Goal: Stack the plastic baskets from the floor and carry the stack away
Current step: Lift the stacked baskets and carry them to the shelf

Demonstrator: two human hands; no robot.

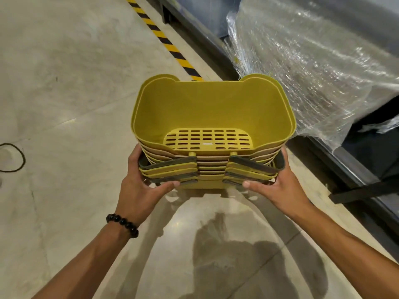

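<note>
A stack of several nested yellow plastic baskets is held up above the floor in the middle of the view. The top basket is empty and shows a slotted bottom. Folded dark and yellow handles lie layered along the near side of the stack. My left hand grips the stack's lower left corner, thumb under the handles. My right hand grips the lower right corner the same way. A black bead bracelet sits on my left wrist.
Polished concrete floor spreads to the left and below. A yellow-black hazard stripe runs diagonally at the top. Goods wrapped in clear plastic film stand on a dark frame to the right. A black cord loop lies at the left edge.
</note>
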